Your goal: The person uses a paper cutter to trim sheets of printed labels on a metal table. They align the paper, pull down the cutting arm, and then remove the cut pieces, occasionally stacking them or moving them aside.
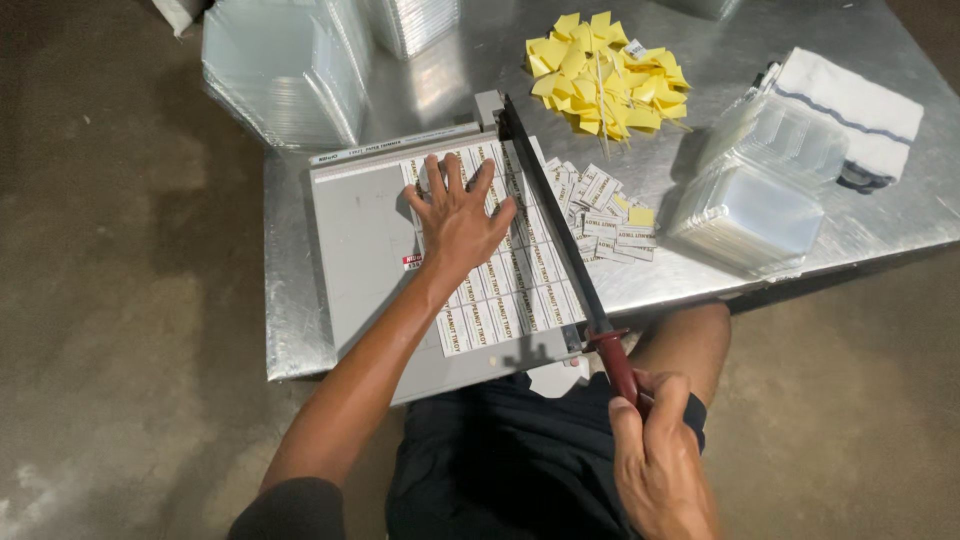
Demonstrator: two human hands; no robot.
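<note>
Right hand (pixel 660 455) is wrapped around the cutter's red handle (pixel 620 368), nearest me. Left hand (pixel 458 222) lies flat, fingers spread, on the label sheet (pixel 510 300).

Bare steel (pixel 450 85) between clear stacks (pixel 290 65) and yellow tags (pixel 605 75).

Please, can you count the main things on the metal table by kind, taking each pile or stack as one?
Paper cutter: 1
Label sheet: 1
Cut-label pile: 1
Yellow tag pile: 1
Clear plastic stacks: 3
Folded cloth: 1
Total: 8
</note>
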